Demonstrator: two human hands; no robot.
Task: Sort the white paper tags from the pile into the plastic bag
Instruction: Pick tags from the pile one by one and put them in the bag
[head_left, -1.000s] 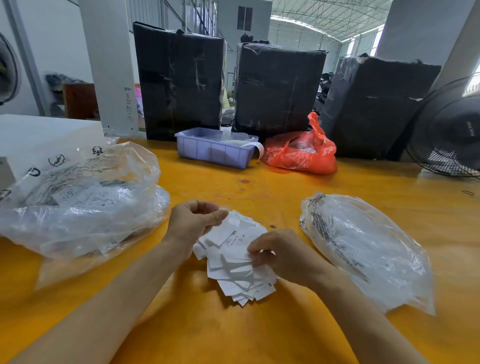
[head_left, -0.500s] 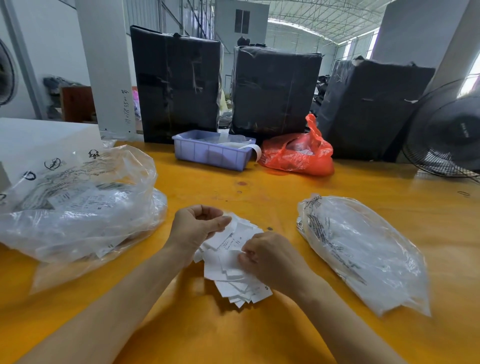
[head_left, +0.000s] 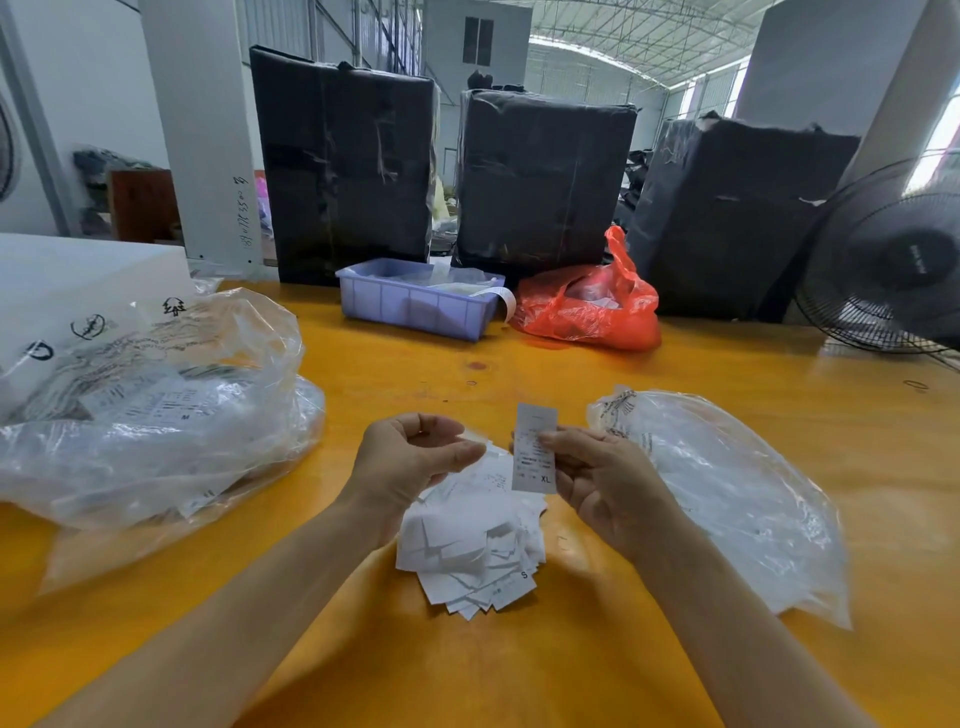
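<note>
Left of the pile (head_left: 470, 545) we see a bulging clear bag (head_left: 156, 415) already holding printed tags – one seems to read "M" – so sorting looks well under way, though many tags remain. Above the pile, our left hand (head_left: 410, 460) curls thumb to fingers, seemingly pinching a tag's edge; we cannot tell for sure. Our right hand (head_left: 605, 478) pinches one upright tag (head_left: 535, 449) marked "XL". Right of the pile lies a flatter clear bag (head_left: 727, 493); a bottom tag shows "S".
</note>
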